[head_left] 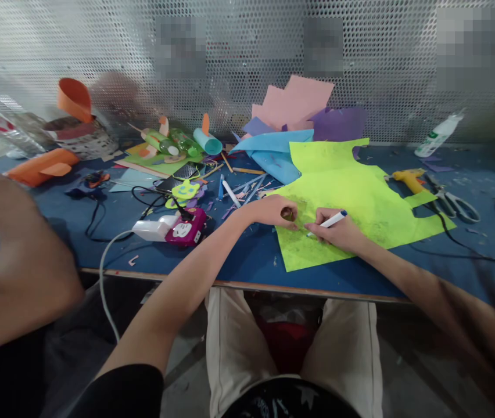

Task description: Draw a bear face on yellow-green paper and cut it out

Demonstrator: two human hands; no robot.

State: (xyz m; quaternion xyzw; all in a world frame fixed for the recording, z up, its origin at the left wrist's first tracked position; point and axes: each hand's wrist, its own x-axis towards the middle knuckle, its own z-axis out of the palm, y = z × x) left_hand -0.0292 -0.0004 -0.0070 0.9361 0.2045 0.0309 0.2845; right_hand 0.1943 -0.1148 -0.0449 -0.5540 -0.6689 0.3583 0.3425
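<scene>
L: magenta adapter [195,225] & white cord [101,270] block; co-worker's arm [29,244] beyond. Bench [247,261] front gap btwn adapter & yellow-green sheet [334,186], but L forearm [204,261] crosses above. R: glue gun [411,179], scissors [444,196] obstruct.

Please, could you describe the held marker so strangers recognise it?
On the blue table lies a lime sheet. Over it, the right hand holds the marker, white with a blue end. Unlike the loose white pen, it is in a hand.

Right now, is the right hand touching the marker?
Touching. The head view shows the right hand with its fingers closed around the marker, no gap between them.
</scene>
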